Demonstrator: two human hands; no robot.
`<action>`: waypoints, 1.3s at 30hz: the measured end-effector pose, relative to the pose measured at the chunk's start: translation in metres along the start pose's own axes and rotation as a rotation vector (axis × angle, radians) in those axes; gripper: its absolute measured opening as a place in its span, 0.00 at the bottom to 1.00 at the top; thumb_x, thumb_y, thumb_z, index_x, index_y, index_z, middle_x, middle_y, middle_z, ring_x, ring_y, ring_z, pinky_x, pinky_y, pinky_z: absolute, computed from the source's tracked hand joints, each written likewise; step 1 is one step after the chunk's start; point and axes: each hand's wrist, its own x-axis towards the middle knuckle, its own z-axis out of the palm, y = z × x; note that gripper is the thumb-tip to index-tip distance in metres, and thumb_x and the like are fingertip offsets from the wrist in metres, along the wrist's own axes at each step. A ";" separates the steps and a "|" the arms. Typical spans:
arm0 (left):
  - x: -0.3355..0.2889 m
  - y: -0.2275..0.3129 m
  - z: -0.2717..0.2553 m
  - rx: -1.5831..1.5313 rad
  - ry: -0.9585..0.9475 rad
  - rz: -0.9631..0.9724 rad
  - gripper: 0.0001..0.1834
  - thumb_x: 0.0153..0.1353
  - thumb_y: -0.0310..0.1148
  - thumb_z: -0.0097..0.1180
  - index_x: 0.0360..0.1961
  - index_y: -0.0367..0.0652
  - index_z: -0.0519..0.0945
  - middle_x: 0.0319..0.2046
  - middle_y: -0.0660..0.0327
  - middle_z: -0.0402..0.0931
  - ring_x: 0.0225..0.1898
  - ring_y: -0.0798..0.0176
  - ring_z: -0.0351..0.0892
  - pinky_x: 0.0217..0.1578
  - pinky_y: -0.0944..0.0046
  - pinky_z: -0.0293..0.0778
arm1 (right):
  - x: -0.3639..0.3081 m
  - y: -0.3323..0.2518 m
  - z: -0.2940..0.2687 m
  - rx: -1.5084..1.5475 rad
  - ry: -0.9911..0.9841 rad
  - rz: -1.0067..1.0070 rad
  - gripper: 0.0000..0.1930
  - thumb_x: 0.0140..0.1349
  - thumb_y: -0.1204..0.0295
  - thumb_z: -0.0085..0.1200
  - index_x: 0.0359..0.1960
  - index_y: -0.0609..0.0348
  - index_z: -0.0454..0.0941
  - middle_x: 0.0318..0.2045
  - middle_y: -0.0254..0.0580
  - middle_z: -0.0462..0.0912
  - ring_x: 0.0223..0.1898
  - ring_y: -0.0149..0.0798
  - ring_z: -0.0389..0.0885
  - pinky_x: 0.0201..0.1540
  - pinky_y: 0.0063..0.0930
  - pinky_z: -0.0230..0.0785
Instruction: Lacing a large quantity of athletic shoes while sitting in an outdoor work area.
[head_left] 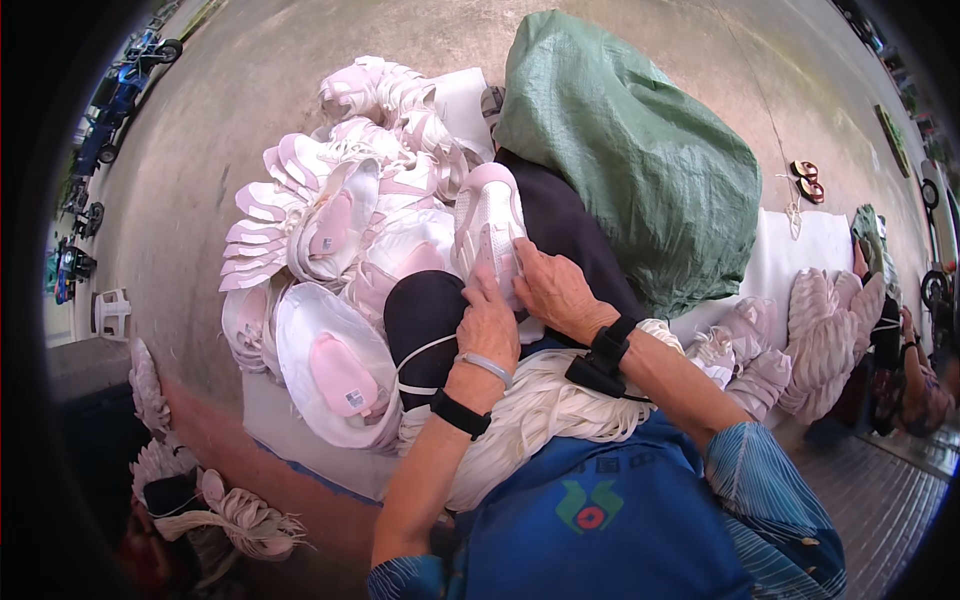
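A white and pink shoe upper lies in front of me with its toe pointing away, and both hands are on its near end. My left hand has its fingers closed on the upper's left side. From the right, my right hand pinches the edge near the upper's opening. Whether a lace is between the fingers is too small to tell. Below my hands, a thick bundle of cream shoelaces lies across my lap. Black fabric bulges just left of my left hand, with a pale band around it.
More pink and white uppers are heaped on the left, some nested in rows. A large green woven sack bulges at the far right. Bundled uppers lie on a white sheet farther right. Sandals rest on the concrete floor. Other people sit at both sides.
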 end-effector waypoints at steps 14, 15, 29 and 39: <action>0.027 -0.029 0.005 0.322 0.343 0.350 0.36 0.53 0.28 0.58 0.61 0.29 0.56 0.37 0.44 0.72 0.34 0.44 0.78 0.36 0.54 0.76 | 0.011 -0.004 -0.007 -0.102 0.027 -0.142 0.18 0.54 0.74 0.53 0.48 0.53 0.69 0.30 0.46 0.77 0.29 0.48 0.79 0.33 0.38 0.71; 0.029 -0.034 0.010 0.303 0.338 0.281 0.34 0.54 0.28 0.56 0.61 0.30 0.57 0.34 0.47 0.72 0.33 0.46 0.77 0.35 0.55 0.75 | 0.014 -0.010 -0.006 -0.090 0.034 -0.170 0.18 0.54 0.74 0.53 0.48 0.53 0.69 0.30 0.46 0.77 0.29 0.48 0.79 0.33 0.38 0.71; -0.005 -0.009 0.011 0.450 -0.030 0.179 0.37 0.60 0.32 0.50 0.69 0.42 0.51 0.47 0.35 0.71 0.44 0.39 0.78 0.62 0.26 0.37 | -0.024 0.004 -0.012 0.138 0.074 -0.029 0.25 0.51 0.74 0.55 0.54 0.63 0.65 0.35 0.54 0.76 0.33 0.55 0.78 0.38 0.45 0.70; -0.002 -0.037 -0.033 0.401 0.083 0.243 0.46 0.48 0.39 0.65 0.66 0.38 0.55 0.61 0.51 0.63 0.64 0.44 0.57 0.60 0.23 0.38 | 0.008 -0.012 -0.012 -0.076 0.007 -0.066 0.13 0.52 0.74 0.53 0.38 0.64 0.67 0.31 0.53 0.77 0.29 0.54 0.81 0.30 0.44 0.74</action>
